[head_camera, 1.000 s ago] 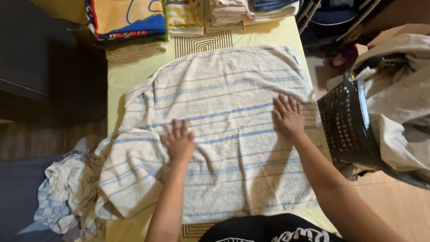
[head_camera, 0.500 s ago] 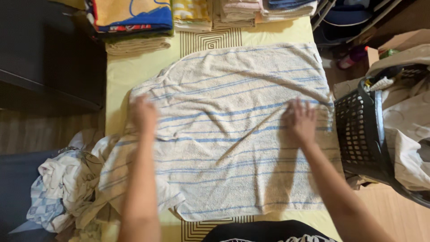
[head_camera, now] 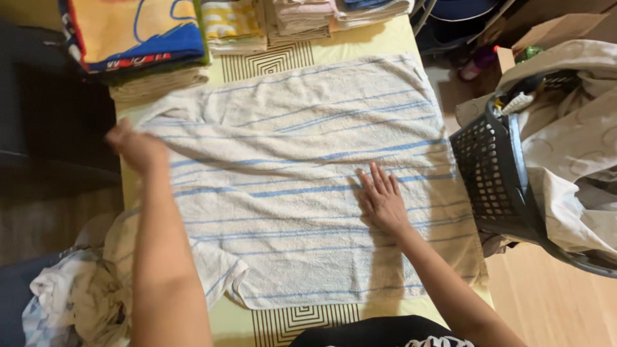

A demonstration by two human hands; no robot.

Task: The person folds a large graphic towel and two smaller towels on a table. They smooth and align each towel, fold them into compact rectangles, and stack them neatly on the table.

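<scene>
A white towel with thin blue stripes lies spread over a pale yellow table. My left hand is at the towel's far left edge, blurred, and seems to pinch the cloth there. My right hand lies flat with fingers apart on the towel, right of the middle. The near left corner of the towel is folded under and hangs toward a heap of cloth.
Folded towels are stacked along the table's far edge. A black laundry basket with beige cloth stands to the right. A pile of crumpled laundry sits at the lower left. Dark furniture is on the left.
My left hand has moved from the towel's middle out to its left edge, pulling the cloth flatter and wider. My right hand has slid from the right edge toward the middle.
</scene>
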